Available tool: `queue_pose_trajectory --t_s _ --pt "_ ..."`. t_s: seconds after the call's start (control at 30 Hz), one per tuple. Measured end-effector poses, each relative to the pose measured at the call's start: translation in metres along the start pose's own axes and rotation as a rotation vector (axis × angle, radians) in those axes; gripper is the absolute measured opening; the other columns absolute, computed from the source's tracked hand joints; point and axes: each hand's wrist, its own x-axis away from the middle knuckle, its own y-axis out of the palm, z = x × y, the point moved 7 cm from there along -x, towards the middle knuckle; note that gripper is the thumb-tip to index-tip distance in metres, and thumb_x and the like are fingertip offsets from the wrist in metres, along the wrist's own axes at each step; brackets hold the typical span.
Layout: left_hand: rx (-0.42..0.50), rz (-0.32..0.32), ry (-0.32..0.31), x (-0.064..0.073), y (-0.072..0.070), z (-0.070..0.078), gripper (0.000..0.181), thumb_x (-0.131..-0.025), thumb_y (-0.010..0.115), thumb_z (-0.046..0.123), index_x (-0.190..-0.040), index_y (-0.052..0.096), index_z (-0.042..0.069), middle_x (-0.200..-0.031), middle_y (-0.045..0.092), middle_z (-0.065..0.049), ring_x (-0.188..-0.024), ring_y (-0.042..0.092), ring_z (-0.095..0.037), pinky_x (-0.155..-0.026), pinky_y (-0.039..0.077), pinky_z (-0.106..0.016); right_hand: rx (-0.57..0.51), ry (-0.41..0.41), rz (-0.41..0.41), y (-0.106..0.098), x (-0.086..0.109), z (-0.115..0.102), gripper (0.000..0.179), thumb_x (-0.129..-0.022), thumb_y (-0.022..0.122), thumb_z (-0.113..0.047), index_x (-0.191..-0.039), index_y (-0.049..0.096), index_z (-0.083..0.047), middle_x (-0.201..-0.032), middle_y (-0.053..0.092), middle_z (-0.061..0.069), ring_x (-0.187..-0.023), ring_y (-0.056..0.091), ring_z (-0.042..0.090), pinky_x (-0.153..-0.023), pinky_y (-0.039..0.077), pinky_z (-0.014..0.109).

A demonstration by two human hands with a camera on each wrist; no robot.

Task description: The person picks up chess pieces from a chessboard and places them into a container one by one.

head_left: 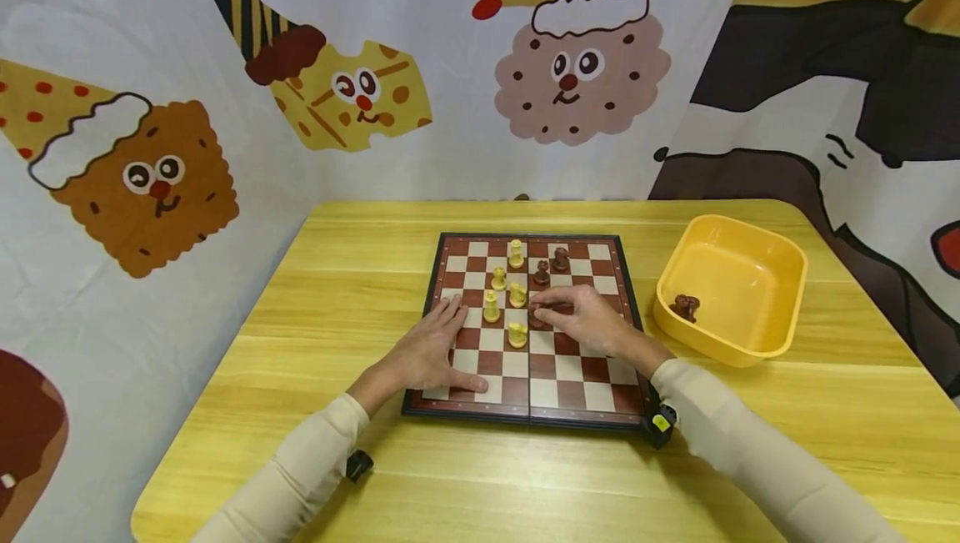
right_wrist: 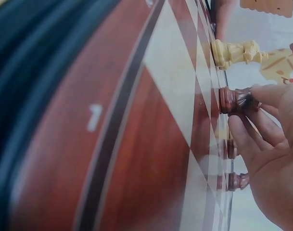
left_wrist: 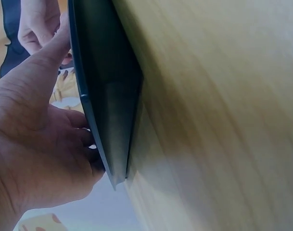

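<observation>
My right hand (head_left: 588, 322) is over the middle of a chessboard (head_left: 570, 393), thumb and fingers pinching a dark brown chess piece (right_wrist: 228, 100). In the right wrist view the piece's base is right at the board's surface, and its top is partly covered by the fingers. My left hand (head_left: 427, 355) rests on the board's left side with fingers spread and thumb out along the near squares. Several cream pieces, among them a knight (head_left: 517, 334), stand left of the right hand. Beyond it are two more dark pieces, one of them nearer the middle (head_left: 542, 273).
A yellow plastic bin (head_left: 783, 309) stands right of the board, with dark pieces (head_left: 685, 307) in its near left corner. The wooden table (head_left: 285, 343) reaches back to a cartoon-printed cloth (head_left: 450, 168).
</observation>
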Motion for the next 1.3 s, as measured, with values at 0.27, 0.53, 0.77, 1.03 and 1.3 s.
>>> queue_pose_trajectory --t_s 0.27,0.53,0.77,1.03,1.3 --pt "0.005 -0.006 -0.004 0.001 -0.001 0.001 0.128 -0.074 0.08 0.07 -0.161 0.019 -0.001 -0.169 0.003 -0.015 -0.154 0.001 -0.032 -0.121 0.013 -0.048 0.033 -0.055 0.016 -0.003 -0.001 -0.002 0.028 -0.101 0.067 -0.017 -0.124 0.072 -0.002 -0.12 0.071 0.009 -0.098 0.068 0.018 -0.076 0.057 0.032" --pt "0.01 -0.008 0.002 0.001 -0.001 0.0 0.128 -0.075 0.08 0.069 -0.161 0.018 -0.001 -0.168 0.003 -0.016 -0.154 0.001 -0.033 -0.121 0.013 -0.049 0.036 -0.058 0.115 -0.019 -0.002 -0.009 0.03 -0.102 0.067 -0.023 -0.124 0.073 -0.005 -0.12 0.072 0.008 -0.103 0.068 0.021 -0.079 0.056 0.04" --pt "0.015 -0.01 0.002 0.002 -0.001 0.001 0.127 -0.075 0.08 0.069 -0.161 0.018 -0.002 -0.168 0.002 -0.016 -0.154 0.001 -0.033 -0.121 0.012 -0.05 0.077 -0.067 0.115 -0.027 -0.003 -0.01 0.031 -0.101 0.068 -0.024 -0.124 0.074 -0.005 -0.121 0.072 0.009 -0.092 0.07 0.017 -0.072 0.057 0.035" --pt "0.021 -0.013 0.005 0.001 0.0 0.002 0.127 -0.075 0.079 0.069 -0.161 0.017 -0.001 -0.169 0.002 -0.016 -0.154 0.001 -0.033 -0.121 0.013 -0.05 0.118 -0.086 0.136 -0.031 0.0 -0.009 0.028 -0.099 0.071 -0.018 -0.122 0.075 -0.002 -0.117 0.073 0.011 -0.096 0.072 0.02 -0.075 0.059 0.039" --pt "0.018 -0.008 -0.008 0.001 0.0 -0.001 0.127 -0.075 0.08 0.068 -0.161 0.018 -0.001 -0.169 0.001 -0.015 -0.154 0.0 -0.032 -0.121 0.013 -0.05 0.123 -0.063 0.15 -0.032 0.002 -0.008 0.029 -0.098 0.072 -0.019 -0.122 0.075 -0.002 -0.12 0.072 0.011 -0.098 0.072 0.022 -0.075 0.059 0.039"
